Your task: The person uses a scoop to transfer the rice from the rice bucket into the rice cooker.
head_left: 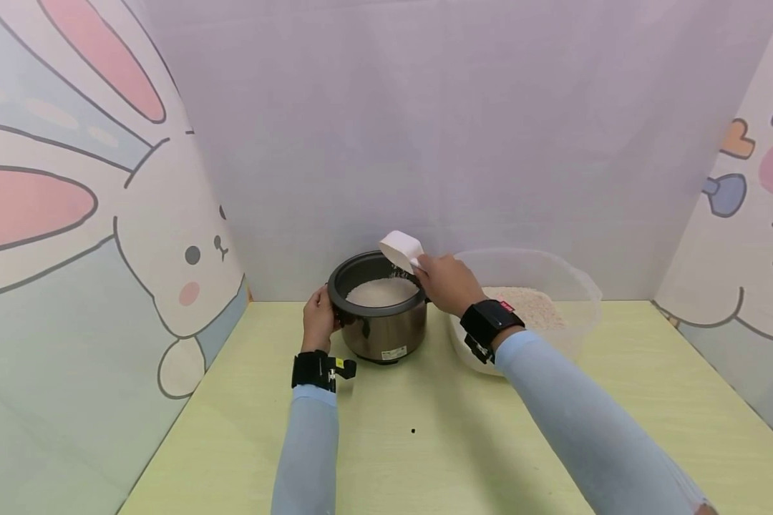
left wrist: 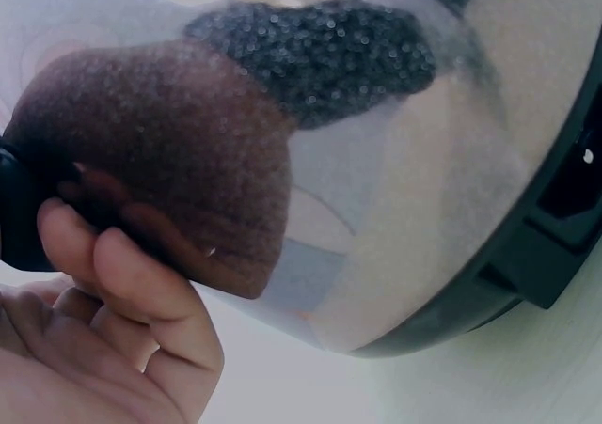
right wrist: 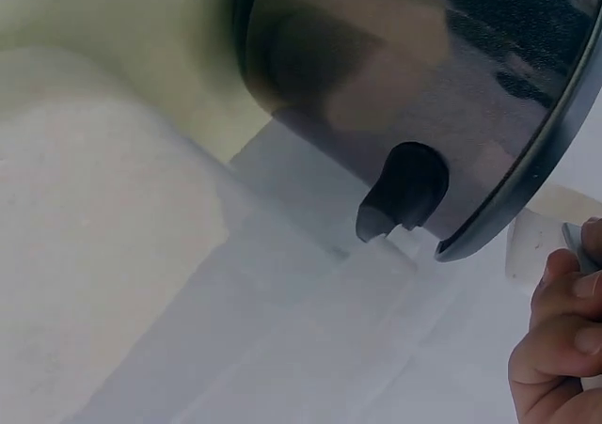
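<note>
A rice cooker (head_left: 376, 335) with a dark rim and shiny brown body stands lidless, white rice (head_left: 383, 293) heaped inside. My left hand (head_left: 318, 318) grips its black side handle (left wrist: 21, 219), fingers curled under it in the left wrist view. In my right hand (head_left: 451, 283) is the handle of a white measuring scoop (head_left: 399, 247), tilted over the cooker's right rim. Grains drop from the scoop into the pot. Only the fingers (right wrist: 560, 335) and part of the scoop show in the right wrist view, beyond the cooker's other handle (right wrist: 406, 187).
Right of the cooker, partly behind my right forearm, a translucent plastic tub (head_left: 582, 293) holds more rice (head_left: 531, 309). A small dark speck (head_left: 414, 430) lies on the yellow-green table (head_left: 386, 465). Pale walls with cartoon prints enclose the back and sides.
</note>
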Tool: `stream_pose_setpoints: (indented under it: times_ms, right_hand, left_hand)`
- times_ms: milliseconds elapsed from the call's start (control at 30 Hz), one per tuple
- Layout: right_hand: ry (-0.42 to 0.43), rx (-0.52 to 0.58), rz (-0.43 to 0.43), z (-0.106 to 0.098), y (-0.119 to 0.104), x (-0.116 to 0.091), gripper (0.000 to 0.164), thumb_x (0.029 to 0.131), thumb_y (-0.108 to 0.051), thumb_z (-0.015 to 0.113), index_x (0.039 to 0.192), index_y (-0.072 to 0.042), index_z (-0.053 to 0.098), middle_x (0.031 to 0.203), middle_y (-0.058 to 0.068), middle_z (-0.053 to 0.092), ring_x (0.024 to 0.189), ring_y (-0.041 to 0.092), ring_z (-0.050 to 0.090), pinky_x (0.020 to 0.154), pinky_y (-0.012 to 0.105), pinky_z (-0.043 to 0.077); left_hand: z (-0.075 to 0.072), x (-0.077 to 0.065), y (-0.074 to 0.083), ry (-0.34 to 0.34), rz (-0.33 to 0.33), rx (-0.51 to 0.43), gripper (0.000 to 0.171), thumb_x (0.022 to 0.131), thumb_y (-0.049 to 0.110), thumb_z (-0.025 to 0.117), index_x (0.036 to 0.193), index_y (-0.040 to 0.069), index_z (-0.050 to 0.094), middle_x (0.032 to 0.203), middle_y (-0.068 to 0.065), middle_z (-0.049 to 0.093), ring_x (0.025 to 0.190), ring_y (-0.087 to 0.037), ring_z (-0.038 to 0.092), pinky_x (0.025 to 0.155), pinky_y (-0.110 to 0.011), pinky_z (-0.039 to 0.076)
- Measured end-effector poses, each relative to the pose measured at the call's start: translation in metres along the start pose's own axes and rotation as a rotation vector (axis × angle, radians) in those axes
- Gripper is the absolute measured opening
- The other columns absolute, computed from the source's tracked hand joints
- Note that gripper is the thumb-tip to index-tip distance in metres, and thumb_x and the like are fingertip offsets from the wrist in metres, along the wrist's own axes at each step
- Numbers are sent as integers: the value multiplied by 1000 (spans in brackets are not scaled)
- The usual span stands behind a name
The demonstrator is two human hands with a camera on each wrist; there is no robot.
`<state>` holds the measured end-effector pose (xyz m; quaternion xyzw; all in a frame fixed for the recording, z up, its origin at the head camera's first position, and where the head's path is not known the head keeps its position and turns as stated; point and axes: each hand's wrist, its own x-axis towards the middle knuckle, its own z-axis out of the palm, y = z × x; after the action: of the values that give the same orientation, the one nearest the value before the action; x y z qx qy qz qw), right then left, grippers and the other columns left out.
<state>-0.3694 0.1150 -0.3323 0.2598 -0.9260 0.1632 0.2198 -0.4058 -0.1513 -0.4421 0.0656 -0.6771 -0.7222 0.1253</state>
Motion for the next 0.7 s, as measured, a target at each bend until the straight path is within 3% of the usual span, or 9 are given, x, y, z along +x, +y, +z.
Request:
stream_pose_setpoints:
  times_ms: [200,333,533,700]
  right_hand:
    - [-24,-47,-40,4,6,-3,18,106,-17,57,92,-7,57,66,4,52,56,20,47,55,35,38]
    - [-35,-58,-53,4,10,-5,16,107,-18,57,96,-6,57,68,4,53,59,20,48,58,36,40]
    - [14,-45,-76,-7,24,-12,16,105,-15,59,110,-2,64,74,8,62,62,24,55,62,40,45]
    - [60,-41,-69,-18,48,-21,13,105,-14,58,106,-2,63,73,9,61,62,24,53,64,41,43]
  left_hand:
    - [0,1,0,5,-2,1,52,105,53,51,142,17,60,87,-4,53,58,-12,50,58,-26,51]
    - [-1,2,0,1,-14,8,51,107,51,49,143,17,59,94,-6,54,67,-14,54,62,-26,52]
    - [0,1,1,-2,-28,14,49,108,47,46,146,17,56,104,-8,56,74,-16,55,65,-27,53]
    - [-1,2,2,-8,-35,21,51,108,49,46,146,17,57,103,-8,56,73,-15,56,65,-26,53]
